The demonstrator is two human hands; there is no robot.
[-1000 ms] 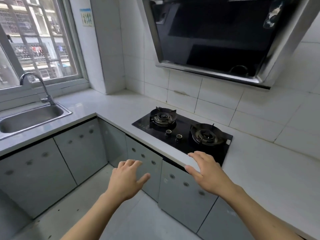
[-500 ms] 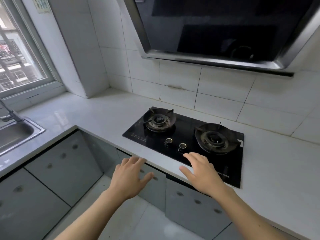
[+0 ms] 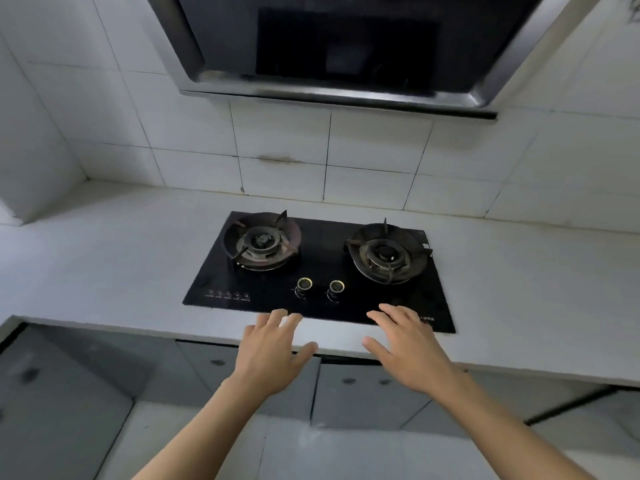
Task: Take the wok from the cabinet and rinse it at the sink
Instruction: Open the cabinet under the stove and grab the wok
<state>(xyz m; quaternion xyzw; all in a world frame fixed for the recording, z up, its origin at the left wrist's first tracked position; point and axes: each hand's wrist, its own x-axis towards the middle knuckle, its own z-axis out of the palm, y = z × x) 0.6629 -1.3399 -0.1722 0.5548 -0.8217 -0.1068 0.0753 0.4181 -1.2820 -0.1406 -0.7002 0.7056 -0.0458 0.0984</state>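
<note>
Your left hand (image 3: 268,355) and right hand (image 3: 410,351) both hang over the near edge of the counter (image 3: 104,271), palms down, fingers spread and loose, grip released on both, nothing held. Grey cabinet doors (image 3: 363,393) below the counter are closed; wok isn't visible. Just past your fingertips: black two-burner hob (image 3: 322,271), two knobs (image 3: 304,284) near its front. Range hood (image 3: 346,46) on the far tiled wall.

Single head view, close above the counter edge (image 3: 173,327), facing forward and down at the somewhat blurred hob (image 3: 318,271).
</note>
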